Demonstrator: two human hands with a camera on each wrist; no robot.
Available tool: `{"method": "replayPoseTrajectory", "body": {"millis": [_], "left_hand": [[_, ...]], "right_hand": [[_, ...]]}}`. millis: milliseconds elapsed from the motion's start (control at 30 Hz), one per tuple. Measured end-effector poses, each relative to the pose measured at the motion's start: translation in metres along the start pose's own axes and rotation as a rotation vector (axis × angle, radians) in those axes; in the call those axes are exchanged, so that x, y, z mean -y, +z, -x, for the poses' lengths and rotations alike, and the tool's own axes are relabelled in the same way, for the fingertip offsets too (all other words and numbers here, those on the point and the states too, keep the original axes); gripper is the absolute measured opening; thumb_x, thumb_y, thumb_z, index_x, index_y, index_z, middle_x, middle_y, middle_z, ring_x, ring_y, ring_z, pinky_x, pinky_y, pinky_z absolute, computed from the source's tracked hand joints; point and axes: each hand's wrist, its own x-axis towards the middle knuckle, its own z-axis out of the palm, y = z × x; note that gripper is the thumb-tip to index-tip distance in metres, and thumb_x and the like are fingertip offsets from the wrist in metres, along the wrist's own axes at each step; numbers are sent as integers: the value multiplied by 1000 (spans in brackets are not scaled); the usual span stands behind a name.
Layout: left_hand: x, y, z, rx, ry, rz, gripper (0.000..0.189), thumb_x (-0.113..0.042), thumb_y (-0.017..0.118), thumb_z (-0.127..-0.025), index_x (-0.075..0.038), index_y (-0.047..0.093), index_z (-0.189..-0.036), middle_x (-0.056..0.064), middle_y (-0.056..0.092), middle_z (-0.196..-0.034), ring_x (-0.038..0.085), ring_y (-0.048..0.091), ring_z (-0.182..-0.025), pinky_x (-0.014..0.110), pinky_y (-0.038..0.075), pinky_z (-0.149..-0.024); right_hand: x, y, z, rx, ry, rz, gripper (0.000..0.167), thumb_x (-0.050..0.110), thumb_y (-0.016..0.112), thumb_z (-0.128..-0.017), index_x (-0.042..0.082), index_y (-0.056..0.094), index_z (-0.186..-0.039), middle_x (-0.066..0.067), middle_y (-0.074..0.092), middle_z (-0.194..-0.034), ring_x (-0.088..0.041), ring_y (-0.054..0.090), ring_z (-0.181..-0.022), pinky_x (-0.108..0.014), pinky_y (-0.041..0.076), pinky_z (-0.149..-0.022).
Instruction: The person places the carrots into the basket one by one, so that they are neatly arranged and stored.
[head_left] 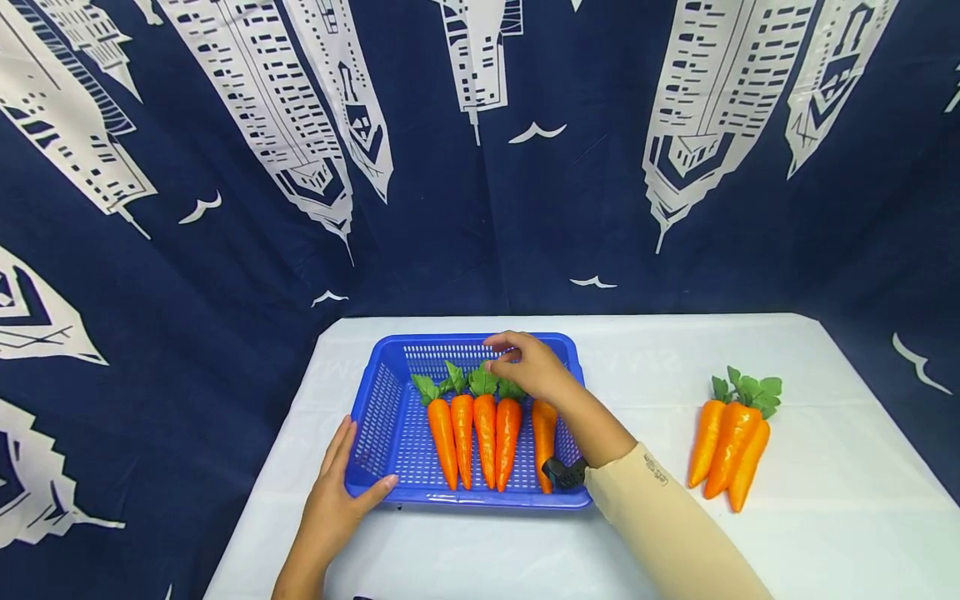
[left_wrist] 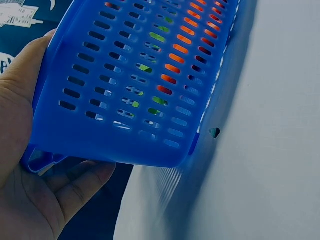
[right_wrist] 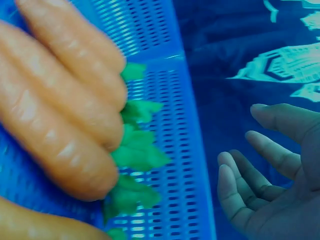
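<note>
- This looks like a staged tabletop set; whether it stands in a home, lab or studio cannot be told.
- Dark blue cloth (head_left: 487,225) spans the head view from nine o'clock through twelve to three as a backdrop, printed with upside-down white buildings (head_left: 697,100) and birds (head_left: 534,132).
- A white bench (head_left: 637,533) lies towards six o'clock.
- Prop-like carrots (head_left: 729,450), glossy and artificial-looking, sit loose at four o'clock and in a blue plastic basket (head_left: 480,499) at six.

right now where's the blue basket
In the head view, the basket sits on the table, left of the three carrots outside it, with the left hand at its near left corner.
</note>
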Motion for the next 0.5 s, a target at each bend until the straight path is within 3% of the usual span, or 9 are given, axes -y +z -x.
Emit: {"method": "replayPoseTrajectory", "body": {"millis": [233, 367, 500], "left_hand": [[1, 1, 0, -8, 13, 6, 105, -51, 80, -83, -22, 18, -163, -4, 9, -172, 38, 19, -157, 69, 24, -119], [2, 1, -1, -4, 5, 7, 106, -52, 79, -83, -23, 17, -164, -6, 8, -172, 38, 18, -157, 69, 23, -119], [1, 0, 0, -6, 2, 7, 106, -52, 79, -83, -23, 18, -164, -4, 9, -172, 38, 18, -157, 69, 23, -119]], "right_hand": [[16, -20, 15, -116, -38, -108, 36, 26, 70, -95, 19, 65, -130, -7, 66, -131, -27, 66, -117, -47, 57, -98], [19, -33, 26, -169, -55, -168, 37, 27, 69, -96, 19, 64, -132, -8, 64, -132, -28, 64, -120, -50, 53, -103], [15, -42, 38, -226, -65, -220, 38, 26, 66, -98, 14, 62, -134, -9, 63, -133, -25, 63, -118, -45, 52, -106]]}}
